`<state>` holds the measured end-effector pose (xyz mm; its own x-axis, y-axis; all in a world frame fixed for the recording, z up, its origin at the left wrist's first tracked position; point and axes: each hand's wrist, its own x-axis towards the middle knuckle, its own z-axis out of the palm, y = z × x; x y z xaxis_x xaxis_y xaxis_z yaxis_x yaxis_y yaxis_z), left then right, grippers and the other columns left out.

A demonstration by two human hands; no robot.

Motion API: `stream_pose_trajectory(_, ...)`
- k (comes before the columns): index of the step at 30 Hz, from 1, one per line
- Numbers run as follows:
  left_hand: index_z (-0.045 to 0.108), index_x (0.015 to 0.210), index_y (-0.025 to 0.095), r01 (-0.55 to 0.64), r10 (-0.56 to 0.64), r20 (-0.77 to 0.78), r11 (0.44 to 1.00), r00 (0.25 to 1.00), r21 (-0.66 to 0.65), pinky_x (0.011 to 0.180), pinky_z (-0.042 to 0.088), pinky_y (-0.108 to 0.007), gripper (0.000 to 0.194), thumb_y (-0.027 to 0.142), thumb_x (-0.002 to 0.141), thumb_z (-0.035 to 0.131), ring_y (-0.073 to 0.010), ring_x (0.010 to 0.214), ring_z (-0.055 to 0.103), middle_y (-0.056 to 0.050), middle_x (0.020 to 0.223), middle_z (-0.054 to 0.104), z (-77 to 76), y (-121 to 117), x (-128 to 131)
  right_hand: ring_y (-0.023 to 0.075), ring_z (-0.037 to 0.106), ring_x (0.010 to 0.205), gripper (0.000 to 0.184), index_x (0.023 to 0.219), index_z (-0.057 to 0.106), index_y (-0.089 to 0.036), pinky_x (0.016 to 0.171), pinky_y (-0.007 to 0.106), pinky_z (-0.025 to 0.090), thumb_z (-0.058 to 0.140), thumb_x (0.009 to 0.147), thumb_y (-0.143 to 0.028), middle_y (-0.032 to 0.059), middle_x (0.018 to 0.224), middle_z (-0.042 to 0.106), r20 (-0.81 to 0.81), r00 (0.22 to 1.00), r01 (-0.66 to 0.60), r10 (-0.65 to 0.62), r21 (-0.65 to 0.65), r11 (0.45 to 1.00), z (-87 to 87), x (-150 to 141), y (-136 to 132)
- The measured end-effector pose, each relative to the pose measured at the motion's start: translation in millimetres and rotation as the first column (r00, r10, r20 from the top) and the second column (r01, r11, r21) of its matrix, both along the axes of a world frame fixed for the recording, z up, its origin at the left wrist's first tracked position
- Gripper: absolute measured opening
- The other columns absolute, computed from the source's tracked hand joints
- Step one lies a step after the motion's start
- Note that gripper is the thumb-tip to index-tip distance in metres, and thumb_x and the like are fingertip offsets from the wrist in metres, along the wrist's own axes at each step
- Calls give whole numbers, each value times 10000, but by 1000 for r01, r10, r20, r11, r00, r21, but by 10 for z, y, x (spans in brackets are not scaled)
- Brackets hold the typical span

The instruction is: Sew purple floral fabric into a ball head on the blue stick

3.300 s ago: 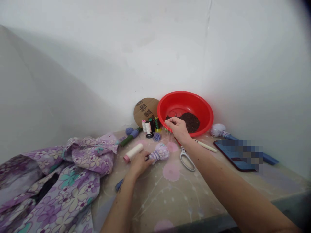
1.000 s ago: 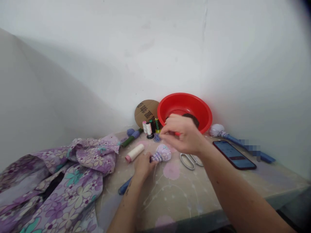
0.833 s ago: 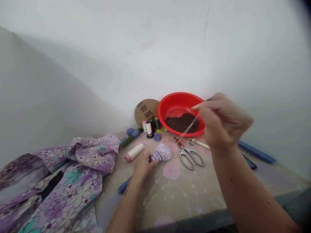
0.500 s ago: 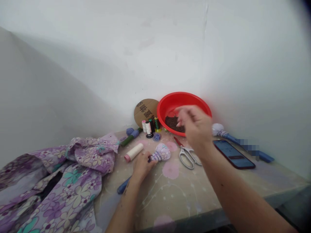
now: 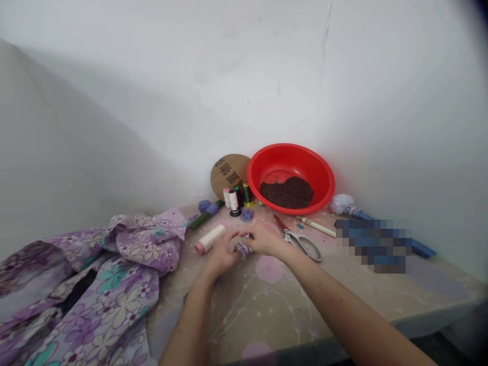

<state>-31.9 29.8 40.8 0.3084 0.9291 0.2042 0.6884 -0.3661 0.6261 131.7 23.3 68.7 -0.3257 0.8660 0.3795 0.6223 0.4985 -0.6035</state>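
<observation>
Both my hands meet over a small purple floral cloth pouch (image 5: 243,249) on the table. My left hand (image 5: 220,255) holds the pouch's tied neck from the left, fingers curled. My right hand (image 5: 267,240) covers the pouch's round end from the right, fingers closed on it. Only a sliver of the pouch shows between them. A cream thread spool (image 5: 209,239) lies just left of my left hand. Scissors (image 5: 302,243) lie just right of my right hand.
A red basin (image 5: 316,170) with dark grains stands at the back by the wall, next to a cardboard disc (image 5: 229,173) and small thread spools (image 5: 235,198). Purple floral fabric (image 5: 107,284) is heaped on the left. A pen (image 5: 318,228) and a blue stick (image 5: 421,249) lie right.
My right hand, which had been pulling thread up and to the right in front of the basin, has come down onto the pouch. My left hand has stayed on the pouch.
</observation>
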Motion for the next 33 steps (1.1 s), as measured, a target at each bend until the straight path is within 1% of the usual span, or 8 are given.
stream_pose_trajectory(6, 468, 1096, 138, 189, -70, 537, 967, 840, -169, 547, 391, -205, 466, 227, 641, 521, -124, 697, 535, -69, 907, 592, 216, -123, 161, 114, 545, 588, 213, 761, 681, -145, 567, 222, 411, 488, 703, -216, 16, 653, 639, -340, 928, -196, 152, -101, 975, 188, -39, -59)
stream_pose_trajectory(11, 536, 1014, 132, 376, -155, 562, 877, 812, -300, 481, 326, -178, 395, 362, 694, 551, -63, 520, 462, -44, 728, 604, 233, -252, 240, 53, 389, 376, 283, 876, 644, -126, 368, 172, 312, 506, 699, -297, -50, 487, 481, -642, 767, -217, 17, -235, 947, 264, 9, -118)
stream_pose_trajectory(15, 565, 1053, 167, 433, -243, 434, 798, 867, -418, 498, 337, -180, 459, 396, 657, 595, -77, 575, 504, -74, 943, 616, 217, -297, 184, 57, 374, 396, 329, 934, 631, -164, 370, 177, 311, 489, 714, -364, -48, 514, 474, -702, 710, -49, -51, -122, 991, 285, 113, -82)
stream_pose_trajectory(19, 492, 1162, 209, 437, -273, 385, 779, 882, -449, 437, 321, -171, 554, 401, 653, 596, -52, 511, 465, -87, 1107, 555, 260, -329, 113, 143, 542, 723, 305, 925, 632, -180, 658, 270, 425, 457, 737, -342, 33, 795, 620, -714, 683, 309, -154, 91, 947, 329, 189, -96)
stream_pose_trajectory(24, 583, 989, 149, 417, -293, 302, 726, 907, -547, 407, 292, -173, 414, 378, 644, 599, -53, 430, 407, -16, 640, 614, 164, -294, 95, 171, 534, 813, 307, 970, 583, -155, 750, 303, 394, 419, 767, -317, 75, 895, 613, -687, 698, 425, -203, 169, 889, 296, 190, -155)
stream_pose_trajectory(28, 589, 920, 136, 382, -220, 381, 819, 898, -429, 440, 309, -179, 377, 372, 628, 615, -43, 452, 411, -1, 663, 580, 105, -255, 149, 149, 517, 695, 274, 886, 590, -157, 651, 265, 394, 414, 771, -331, 40, 766, 596, -672, 717, 389, -188, 162, 907, 309, 171, -189)
stream_pose_trajectory(30, 554, 1008, 153, 344, -175, 447, 879, 877, -331, 463, 316, -177, 424, 357, 641, 612, -47, 495, 426, -4, 708, 576, 135, -259, 213, 135, 497, 638, 254, 835, 594, -162, 605, 247, 382, 418, 771, -333, 17, 690, 569, -680, 716, 364, -158, 170, 916, 355, 161, -212)
stream_pose_trajectory(33, 391, 1214, 176, 341, -159, 507, 894, 847, -290, 479, 335, -179, 633, 309, 639, 622, -53, 507, 430, 1, 697, 567, 185, -281, 360, 122, 469, 579, 239, 796, 598, -171, 553, 232, 363, 426, 770, -335, 1, 632, 539, -713, 691, 338, -119, 172, 925, 457, 146, -270)
